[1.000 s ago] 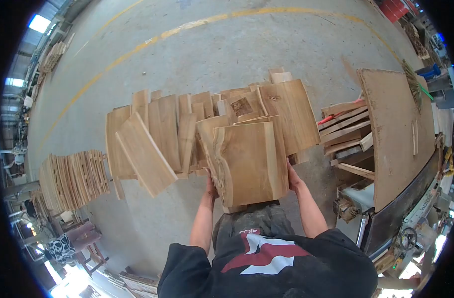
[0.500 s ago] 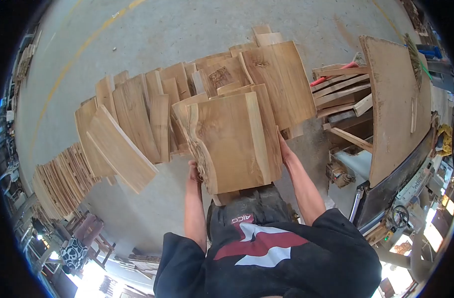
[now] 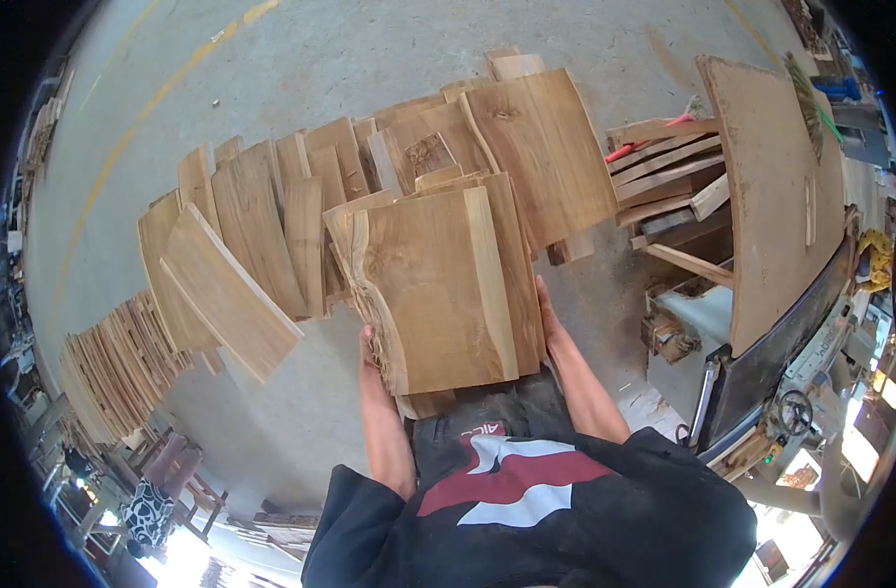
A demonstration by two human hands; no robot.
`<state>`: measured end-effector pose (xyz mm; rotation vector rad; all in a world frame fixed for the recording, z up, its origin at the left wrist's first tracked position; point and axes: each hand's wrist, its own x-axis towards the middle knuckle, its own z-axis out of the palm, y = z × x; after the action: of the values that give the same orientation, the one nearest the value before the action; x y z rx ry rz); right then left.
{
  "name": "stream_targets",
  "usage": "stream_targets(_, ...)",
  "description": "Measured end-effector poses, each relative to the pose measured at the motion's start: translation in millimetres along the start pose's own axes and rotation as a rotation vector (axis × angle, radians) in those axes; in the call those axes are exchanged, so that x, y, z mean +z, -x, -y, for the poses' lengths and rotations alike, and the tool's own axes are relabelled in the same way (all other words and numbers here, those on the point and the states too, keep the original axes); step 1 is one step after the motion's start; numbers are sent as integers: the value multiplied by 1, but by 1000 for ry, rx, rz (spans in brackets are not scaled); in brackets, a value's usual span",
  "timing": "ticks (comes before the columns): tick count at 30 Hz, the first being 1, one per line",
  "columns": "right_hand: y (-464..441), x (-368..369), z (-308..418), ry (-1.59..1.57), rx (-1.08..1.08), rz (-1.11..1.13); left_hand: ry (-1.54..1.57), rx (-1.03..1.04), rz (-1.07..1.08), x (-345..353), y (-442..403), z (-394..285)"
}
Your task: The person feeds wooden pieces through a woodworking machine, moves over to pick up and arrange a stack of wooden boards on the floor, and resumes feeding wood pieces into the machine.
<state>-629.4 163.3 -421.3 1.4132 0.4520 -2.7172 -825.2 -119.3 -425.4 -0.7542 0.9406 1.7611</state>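
Note:
A stack of wooden boards (image 3: 433, 294) lies in front of my body, its left side edged with rough bark. My left hand (image 3: 367, 347) is closed against that rough left side, its fingers partly hidden by the wood. On the opposite side, my right hand (image 3: 549, 314) presses along the right edge, with its fingertips partly hidden. The top board carries a pale stripe near its right side. Just beyond the stack, a wide board (image 3: 541, 157) with a dark knot rests on other planks.
Overlapping planks (image 3: 257, 225) spread to the left, with a row of upright thin boards (image 3: 124, 358) farther out. Right of me, a large brown panel (image 3: 771, 196) leans by a pile of wood strips (image 3: 673, 171). Concrete floor (image 3: 301, 59) shows beyond.
The board stack has come slightly nearer my body, with both hands still at its sides. A wider gap shows between it and the knotted board. The whole view has shifted a little.

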Motion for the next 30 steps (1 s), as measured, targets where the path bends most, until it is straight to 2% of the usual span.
stream_targets(1, 3, 0, -5, -9, -2, -3, -8, -5, 0, 23, 19, 1)
stream_targets(3, 13, 4, -3, -83, 39, 48, -192, 175, -161, 77, 53, -1)
stream_targets(6, 30, 20, -10, -179, -1, 21, -191, 151, -166, 73, 67, 3)
stream_targets(7, 29, 15, -19, -193, -48, 8, -211, 131, -123, 78, 58, 7)
stream_targets(9, 18, -6, -34, -8, -306, 122, -260, 77, -21, 99, 45, 19)
stream_targets(10, 15, -12, -41, -22, -357, 92, -282, 49, 25, 110, 40, 29)
stream_targets(12, 1, -19, -42, -321, -13, 131, -318, 25, 99, 132, 28, 40)
stream_targets(13, -7, -25, -38, -330, -48, 142, -338, 29, 129, 143, 20, 38)
stream_targets(16, -22, -33, -29, 4, -82, 154, -406, 43, 176, 162, 9, 21)
stream_targets(17, -27, -35, -21, -11, -97, 156, -423, 41, 184, 168, 3, 18)
stream_targets(19, -36, -43, -4, 320, -50, 233, -446, 31, 187, 178, 0, 16)
stream_targets(20, -35, -46, 5, 307, -44, 229, -450, 22, 178, 180, 0, 19)
stream_targets(22, -23, -33, 26, 385, 101, 236, -443, 22, 122, 170, 14, 20)
stream_targets(24, -47, -44, 25, 394, 43, 363, -438, 65, 49, 156, 31, 2)
stream_targets(30, -95, -41, 42, 296, 161, 341, -401, 221, -163, 123, 81, -50)
